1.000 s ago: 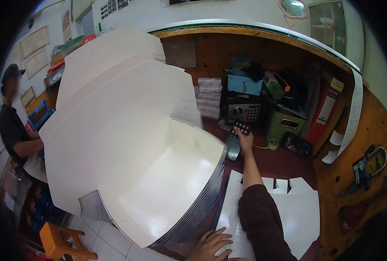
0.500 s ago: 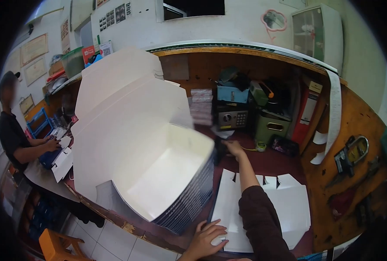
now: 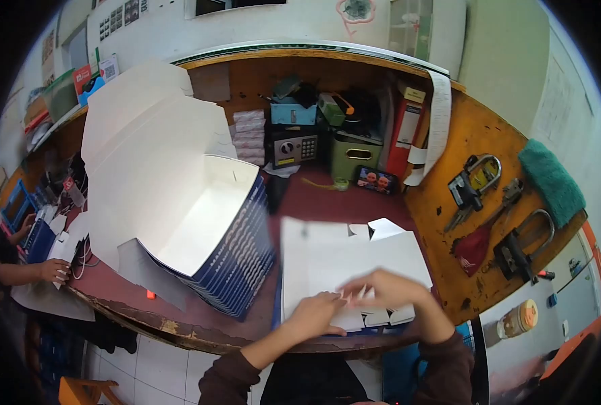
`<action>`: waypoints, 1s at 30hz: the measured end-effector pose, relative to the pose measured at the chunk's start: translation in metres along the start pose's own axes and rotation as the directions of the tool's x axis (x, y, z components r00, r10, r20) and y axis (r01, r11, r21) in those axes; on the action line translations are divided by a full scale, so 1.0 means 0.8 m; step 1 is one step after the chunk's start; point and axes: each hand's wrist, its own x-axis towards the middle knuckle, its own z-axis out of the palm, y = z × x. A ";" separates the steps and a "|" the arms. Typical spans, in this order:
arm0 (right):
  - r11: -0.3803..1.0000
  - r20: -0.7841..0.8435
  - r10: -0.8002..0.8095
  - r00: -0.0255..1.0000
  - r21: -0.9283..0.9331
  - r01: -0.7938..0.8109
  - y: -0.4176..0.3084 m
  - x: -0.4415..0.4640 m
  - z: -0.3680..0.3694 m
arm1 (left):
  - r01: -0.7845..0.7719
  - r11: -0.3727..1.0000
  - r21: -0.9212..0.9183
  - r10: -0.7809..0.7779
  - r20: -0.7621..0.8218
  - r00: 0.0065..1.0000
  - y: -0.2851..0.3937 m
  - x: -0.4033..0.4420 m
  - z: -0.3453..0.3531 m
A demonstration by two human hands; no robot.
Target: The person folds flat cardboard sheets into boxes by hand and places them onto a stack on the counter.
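Both my hands are over a flat white die-cut card sheet (image 3: 317,260) on the dark red desk. My left hand (image 3: 316,314) lies near the sheet's front edge, fingers pointing right. Close beside it, my right hand (image 3: 381,290) is bent inward and blurred, its fingertips at small white flaps near the front slots. Whether it pinches a flap I cannot make out. To the left stands a nested stack of blue-and-white boxes (image 3: 236,253), open at the top, with tall white lids raised behind.
Behind are a safe (image 3: 295,150), a green box (image 3: 354,160), a propped phone (image 3: 376,179) and a red binder (image 3: 404,131). Locks (image 3: 475,182) lie on the right ledge near a green cloth (image 3: 550,181). At far left, a co-worker's hand (image 3: 55,271) touches another box.
My right hand has come back from the desk's rear to the white sheet, beside my left hand. The view has swung right, and the dark device is no longer in my right hand.
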 end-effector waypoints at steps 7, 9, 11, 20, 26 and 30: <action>0.990 -0.179 -0.022 0.984 0.130 0.046 -0.025 -0.053 0.115 | 0.085 0.978 -0.190 -0.096 -0.053 0.994 -0.016 0.020 -0.015; 0.994 -0.334 -0.034 0.942 0.084 0.066 -0.016 -0.048 0.136 | 0.045 0.957 -0.286 -0.119 -0.244 0.962 -0.006 0.023 -0.046; 0.830 -0.280 0.203 0.938 0.558 -0.013 -0.010 -0.044 0.151 | -0.012 0.849 -0.528 -0.243 -0.410 0.879 0.016 0.021 -0.073; 0.019 -0.677 0.407 0.612 0.677 0.736 0.024 -0.080 0.153 | -0.370 0.208 -0.905 -0.434 -0.425 0.795 0.082 0.039 -0.046; 0.413 -0.870 0.461 0.176 0.385 0.825 -0.017 -0.146 0.110 | -0.233 0.566 -0.791 -0.198 -0.404 0.893 0.087 0.048 -0.027; 0.874 -0.887 0.133 -0.442 -0.106 0.474 -0.008 -0.108 0.135 | -0.293 0.458 -0.839 -0.264 -0.444 0.856 0.147 0.046 0.012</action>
